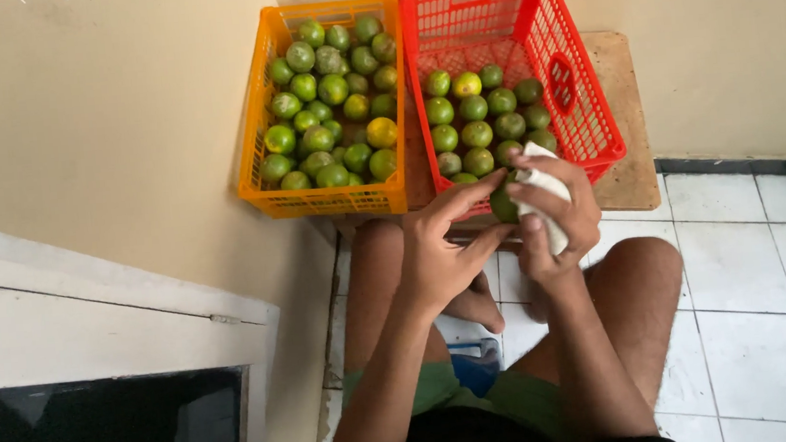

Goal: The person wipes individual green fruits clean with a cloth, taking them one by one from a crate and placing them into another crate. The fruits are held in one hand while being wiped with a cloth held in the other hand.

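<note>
Head view, looking down past bare knees; pale beige wall (pixel 110 132) fills the left, white tiled floor (pixel 752 313) runs right and near; wooden board (pixel 627 134) lies under the crates at the far end. Orange plastic lattice crate (pixel 329 198) sits far left, heaped with green and yellowish limes (pixel 329 89); red plastic lattice crate (pixel 581 100) touches it on the right, its floor about half covered with limes (pixel 475 133) in a single layer; far half of the red crate bare.

Left hand (pixel 439 255) pinches a small green lime (pixel 504 205) with fingertips (pixel 494 182) closed on its left side; right hand (pixel 558 211) is wrapped round a white cloth (pixel 543 200) pressed on the lime's right side; both grips firm; the lime hangs just over the near rim of the red crate.

Judgement: wiping goes best if the left fingers turn the fruit while the cloth stays pressed, so no patch is missed; grip light enough not to bruise.

Room: wall crowds the left elbow; knees flank both forearms; open floor lies right; red crate's near rim sits just beneath the hands, so lifts should clear it.
</note>
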